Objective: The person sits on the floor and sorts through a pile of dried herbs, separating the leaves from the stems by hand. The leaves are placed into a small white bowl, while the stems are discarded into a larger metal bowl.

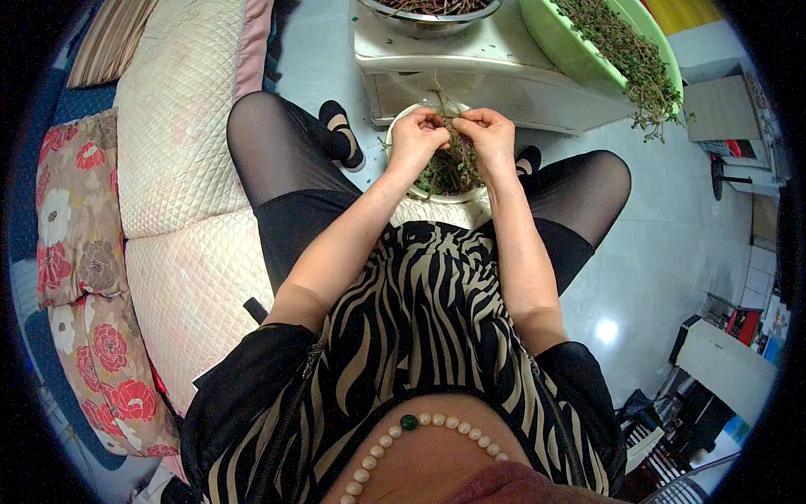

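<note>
Between my knees stands a round white bucket (454, 196) with dark green leafy stems (448, 171) inside. Above its far half, my left hand (420, 133) pinches a thin plant stem (441, 94) between thumb and fingers. My right hand (488, 131) holds the same stem or one beside it, close to the left hand; the fingertips nearly meet. Part of the stem rises past the bucket's far rim. Beyond the bucket, a steel bowl (434, 25) of reddish stems and a green plastic basin (567, 60) heaped with leafy sprigs (630, 60) rest on a low table (459, 63).
A sofa with a quilted cream cover (189, 264) and floral cushions (79, 208) runs along my left. Sprigs hang over the basin's right edge. On the right are a white cabinet (724, 107) and cluttered household items on the tiled floor (667, 252).
</note>
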Demonstrator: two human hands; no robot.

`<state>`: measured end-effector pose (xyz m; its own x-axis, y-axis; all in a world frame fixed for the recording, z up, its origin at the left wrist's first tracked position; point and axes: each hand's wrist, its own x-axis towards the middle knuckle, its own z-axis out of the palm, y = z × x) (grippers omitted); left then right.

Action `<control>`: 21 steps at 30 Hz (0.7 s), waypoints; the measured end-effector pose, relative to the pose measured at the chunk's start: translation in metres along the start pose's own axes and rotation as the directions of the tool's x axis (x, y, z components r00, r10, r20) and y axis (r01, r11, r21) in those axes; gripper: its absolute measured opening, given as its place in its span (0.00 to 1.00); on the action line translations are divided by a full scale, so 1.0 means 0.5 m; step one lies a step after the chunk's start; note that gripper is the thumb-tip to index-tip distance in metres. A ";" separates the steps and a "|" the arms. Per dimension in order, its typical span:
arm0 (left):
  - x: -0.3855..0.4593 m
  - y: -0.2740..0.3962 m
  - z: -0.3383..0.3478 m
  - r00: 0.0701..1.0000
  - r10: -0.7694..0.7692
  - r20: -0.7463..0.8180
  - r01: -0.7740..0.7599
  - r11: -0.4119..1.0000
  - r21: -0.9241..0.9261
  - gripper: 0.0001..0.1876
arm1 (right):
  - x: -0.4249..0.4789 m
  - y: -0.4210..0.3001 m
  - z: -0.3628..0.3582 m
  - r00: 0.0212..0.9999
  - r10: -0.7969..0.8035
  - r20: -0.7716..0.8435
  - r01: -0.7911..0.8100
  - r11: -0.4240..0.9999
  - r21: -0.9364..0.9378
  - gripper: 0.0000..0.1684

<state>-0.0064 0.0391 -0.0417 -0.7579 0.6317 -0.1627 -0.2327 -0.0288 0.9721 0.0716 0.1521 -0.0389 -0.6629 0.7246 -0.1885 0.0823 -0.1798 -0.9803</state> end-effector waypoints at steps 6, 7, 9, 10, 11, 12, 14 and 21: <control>-0.013 0.003 -0.009 0.999 -0.032 0.004 0.032 0.999 -0.022 0.06 | 0.025 -0.019 -0.050 0.989 0.043 -0.145 -0.026 0.993 0.116 0.10; -0.013 0.003 -0.009 1.000 -0.029 0.004 0.029 0.999 -0.034 0.06 | 0.025 -0.020 -0.051 0.987 0.043 -0.152 -0.023 0.991 0.131 0.10; -0.015 0.001 -0.011 1.000 -0.021 0.017 0.022 0.999 -0.034 0.06 | 0.029 -0.012 -0.058 0.984 0.030 -0.175 -0.010 0.993 0.118 0.10; -0.016 -0.001 -0.014 0.999 -0.017 0.030 0.018 1.000 -0.022 0.06 | 0.034 -0.007 -0.064 0.982 0.025 -0.186 -0.004 0.994 0.111 0.10; -0.017 -0.003 -0.017 0.999 -0.013 0.043 0.013 1.000 -0.011 0.06 | 0.042 -0.007 -0.078 0.983 0.014 -0.183 0.008 0.993 0.122 0.10; -0.019 0.001 -0.020 0.998 -0.030 0.046 0.029 0.999 0.014 0.06 | 0.043 -0.009 -0.079 0.981 0.018 -0.192 0.009 0.990 0.139 0.10; -0.027 0.010 -0.024 0.997 -0.065 0.052 0.061 0.996 0.065 0.07 | 0.044 -0.011 -0.081 0.978 0.028 -0.208 0.004 0.989 0.151 0.10; -0.035 0.005 -0.031 0.999 -0.031 0.032 0.028 0.996 0.090 0.08 | 0.046 -0.007 -0.079 0.974 0.024 -0.226 0.002 0.993 0.114 0.10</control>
<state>-0.0033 0.0158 -0.0391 -0.7305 0.6567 -0.1875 -0.1984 0.0588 0.9784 0.0856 0.1958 -0.0420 -0.4758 0.8513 -0.2210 -0.0042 -0.2534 -0.9673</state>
